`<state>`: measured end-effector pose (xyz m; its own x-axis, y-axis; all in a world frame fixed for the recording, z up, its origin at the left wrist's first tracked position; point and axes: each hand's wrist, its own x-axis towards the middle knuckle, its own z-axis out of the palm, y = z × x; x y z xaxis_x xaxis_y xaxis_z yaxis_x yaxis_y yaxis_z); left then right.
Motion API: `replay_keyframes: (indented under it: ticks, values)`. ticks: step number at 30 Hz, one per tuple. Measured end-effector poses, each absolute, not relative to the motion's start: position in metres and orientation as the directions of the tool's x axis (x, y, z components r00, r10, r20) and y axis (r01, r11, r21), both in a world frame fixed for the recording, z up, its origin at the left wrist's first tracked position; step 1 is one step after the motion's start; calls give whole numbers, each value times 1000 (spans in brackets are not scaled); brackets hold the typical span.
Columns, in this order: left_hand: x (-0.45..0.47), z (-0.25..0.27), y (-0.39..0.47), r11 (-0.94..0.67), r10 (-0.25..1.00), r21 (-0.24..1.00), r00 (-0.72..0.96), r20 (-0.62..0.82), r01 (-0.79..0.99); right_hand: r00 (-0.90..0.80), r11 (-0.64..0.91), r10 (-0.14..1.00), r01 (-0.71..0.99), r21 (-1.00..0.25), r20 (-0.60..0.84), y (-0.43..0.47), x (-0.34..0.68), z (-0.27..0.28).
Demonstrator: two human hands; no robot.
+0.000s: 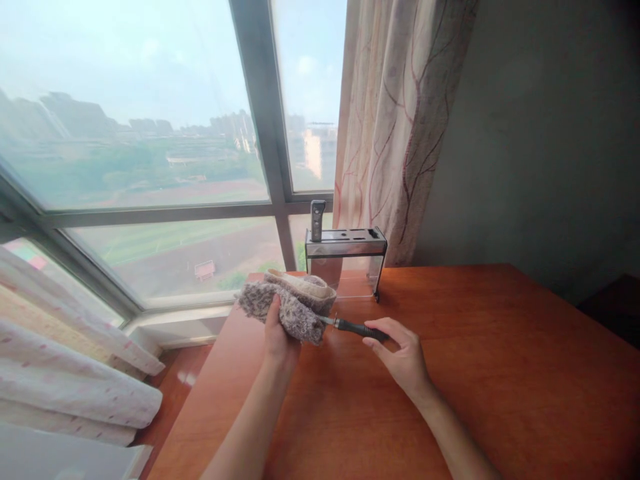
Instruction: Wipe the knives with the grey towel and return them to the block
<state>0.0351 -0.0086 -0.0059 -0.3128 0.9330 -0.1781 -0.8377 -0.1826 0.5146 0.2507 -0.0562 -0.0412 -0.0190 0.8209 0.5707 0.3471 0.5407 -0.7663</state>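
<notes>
Nearest, the right hand (404,357) pinches the black-handled tool (357,327) between thumb and fingers, the tool lying between three and four o'clock from the fuzzy grey cloth (287,313). The left hand (281,341) grips that folded cloth, thumb on top, above the bench (475,387); the tool's metal end meets the cloth, its tip hidden. Beyond, toward one o'clock from the cloth, a clear-sided slotted holder (345,249) stands upright on the bench, a grey handle (317,221) rising from its left end. Farther off, a window (135,87) fills eleven o'clock.
</notes>
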Motion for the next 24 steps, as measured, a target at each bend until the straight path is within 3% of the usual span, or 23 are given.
replay_keyframes:
  ticks: [6,10,14,20,24]
  values:
    - [53,-14,-21,-30,959,581,-187,-212,-813,-76,317,948,190,-929,308,-64,237,-50]
    - [69,-23,-31,166,967,653,-8,-254,-739,-111,274,959,132,-953,261,-66,232,-53]
    - [71,-26,-31,154,971,696,-22,-237,-701,-98,255,965,129,-958,244,-65,232,-55]
    - [60,-24,-23,-14,964,755,-210,-165,-656,-136,520,852,318,-793,505,-62,234,-45]
    - [46,-20,-14,-86,930,740,-320,-180,-667,-130,622,775,332,-709,619,-60,239,-37]
